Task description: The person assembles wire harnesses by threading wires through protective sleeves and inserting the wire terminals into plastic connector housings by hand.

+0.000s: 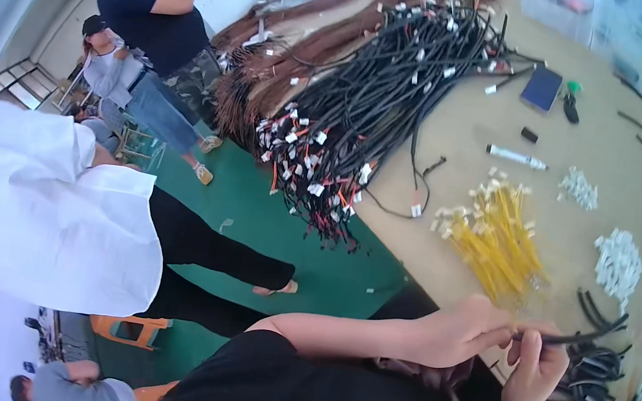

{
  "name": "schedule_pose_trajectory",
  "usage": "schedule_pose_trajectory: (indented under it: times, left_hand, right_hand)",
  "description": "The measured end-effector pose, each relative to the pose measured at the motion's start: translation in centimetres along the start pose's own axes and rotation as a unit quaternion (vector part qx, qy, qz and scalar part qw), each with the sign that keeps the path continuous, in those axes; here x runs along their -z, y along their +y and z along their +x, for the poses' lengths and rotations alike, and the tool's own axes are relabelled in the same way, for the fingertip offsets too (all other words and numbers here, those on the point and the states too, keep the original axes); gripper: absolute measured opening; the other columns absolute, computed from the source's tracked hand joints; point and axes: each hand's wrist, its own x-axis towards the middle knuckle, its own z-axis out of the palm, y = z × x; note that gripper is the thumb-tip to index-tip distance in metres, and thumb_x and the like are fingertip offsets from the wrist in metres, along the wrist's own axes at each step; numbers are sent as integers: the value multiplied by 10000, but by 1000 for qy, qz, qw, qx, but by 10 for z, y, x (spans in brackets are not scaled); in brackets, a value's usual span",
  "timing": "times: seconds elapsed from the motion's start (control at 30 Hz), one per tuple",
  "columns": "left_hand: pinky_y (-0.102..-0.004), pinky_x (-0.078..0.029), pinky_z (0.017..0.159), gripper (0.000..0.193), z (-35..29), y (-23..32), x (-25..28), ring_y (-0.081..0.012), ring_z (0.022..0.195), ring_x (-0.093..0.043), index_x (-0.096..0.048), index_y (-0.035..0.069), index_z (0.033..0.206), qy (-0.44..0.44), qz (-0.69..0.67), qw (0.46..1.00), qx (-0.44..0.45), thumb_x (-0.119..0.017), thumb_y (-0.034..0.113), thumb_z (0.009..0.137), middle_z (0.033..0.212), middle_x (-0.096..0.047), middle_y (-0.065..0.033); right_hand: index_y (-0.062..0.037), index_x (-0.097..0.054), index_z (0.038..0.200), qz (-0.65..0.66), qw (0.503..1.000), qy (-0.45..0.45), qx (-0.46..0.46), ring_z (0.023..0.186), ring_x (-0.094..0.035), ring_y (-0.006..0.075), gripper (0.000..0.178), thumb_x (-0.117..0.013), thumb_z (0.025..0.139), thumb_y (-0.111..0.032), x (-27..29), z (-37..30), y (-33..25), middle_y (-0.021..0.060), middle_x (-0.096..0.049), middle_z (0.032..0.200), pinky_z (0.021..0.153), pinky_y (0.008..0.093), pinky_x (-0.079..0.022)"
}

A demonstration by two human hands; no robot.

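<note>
Near the table's front edge, my right hand [536, 367] is closed around a short black tube [585, 335], pinched between thumb and fingers. The tube's free end sticks out to the right and curves slightly upward. My left hand [469, 334] is closed too, its fingertips pressed together at the tube's left end. What exactly they pinch there is too small to make out. Just beyond my hands lies a bundle of yellow wires [498, 245] with pale connectors. More short black tubes [596, 369] are piled to the right of my right hand.
A large heap of black cables [393, 84] with white tags hangs over the table's left edge, beside brown wires [256, 82]. White connector piles [619, 263], a marker [517, 157] and a dark blue booklet [542, 88] lie farther back. People stand at left, one in a white shirt [54, 205].
</note>
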Motion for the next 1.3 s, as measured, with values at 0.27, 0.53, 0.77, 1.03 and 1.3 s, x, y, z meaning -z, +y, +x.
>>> schedule_pose_trajectory:
  times: [0.27, 0.53, 0.77, 1.03, 1.3]
  left_hand:
    - [-316, -390, 601, 192, 4, -2, -10, -246, 704, -494, -495, 1, 917, -26, -67, 995, 67, -406, 148, 833, 734, -505, -122]
    - [-207, -397, 577, 175, 3, -2, -10, -81, 635, -472, -460, 20, 973, -15, -459, 854, 242, -400, 143, 863, 696, -486, -11]
    - [-174, -386, 547, 166, 5, 5, -19, -55, 621, -465, -414, 43, 993, -6, -430, 871, 238, -443, 109, 844, 716, -495, -2]
    - [-207, -451, 613, 170, 5, 6, -22, -92, 688, -531, -440, 16, 977, 98, -344, 894, 269, -465, 42, 811, 815, -540, -52]
    - [-221, -379, 492, 113, -14, -13, 4, -109, 530, -461, -464, 4, 903, 141, -370, 891, 222, -489, 61, 808, 632, -498, -65]
  right_hand:
    - [1, -507, 814, 48, 997, 55, 12, 420, -317, 28, 112, -461, 826, -101, -2, -2, 3, -13, -409, 534, 376, 157, -214]
    - [-2, -510, 786, 209, 962, 172, 45, 434, -337, 26, 121, -459, 831, -103, 14, 2, -2, 4, -439, 591, 379, 142, -243]
    - [-3, -518, 794, 61, 994, 75, 42, 433, -344, 18, 103, -460, 823, -83, 3, -14, 0, 0, -481, 588, 382, 144, -231]
    - [47, -601, 758, 102, 990, 22, -100, 482, -465, 63, 212, -473, 800, -117, -1, 3, -19, 23, -530, 561, 429, 176, -341]
    - [21, -550, 891, 286, 948, 137, -9, 461, -389, 59, 327, -368, 878, -250, 39, 20, -11, 7, -476, 579, 421, 163, -293]
